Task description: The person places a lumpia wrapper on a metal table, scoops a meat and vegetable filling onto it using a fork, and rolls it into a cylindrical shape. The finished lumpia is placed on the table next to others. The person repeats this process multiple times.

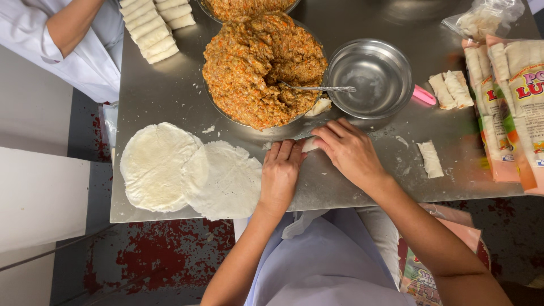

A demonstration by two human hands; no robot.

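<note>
- Steel tabletop (pixel 170 96) carries everything, with a red-stained floor showing below its near edge.
- Both hands meet at the near middle of the tabletop over a small white roll (pixel 310 144).
- Left hand (pixel 280 173) lies palm down, fingers stretched flat, fingertips touching the roll's left end.
- Right hand (pixel 348 150) curls over the roll from the right, fingers bent and pressing on it; most of the roll is hidden beneath.
- Two round white wrappers (pixel 187 170) lie overlapping just left of the left hand.
- Just beyond the hands sits a wide bowl heaped with orange-flecked filling (pixel 255 62), a spoon (pixel 323 88) stuck in it.
- An empty steel bowl (pixel 371 76) stands beyond the right hand, touching the filling bowl's side.
- One finished roll (pixel 430 158) lies right of the right hand; two more (pixel 450 89) lie farther off, near sealed packets (pixel 510 102).
- Rows of finished rolls (pixel 153 25) sit far to the left, beside another person's white sleeve (pixel 34 39).
</note>
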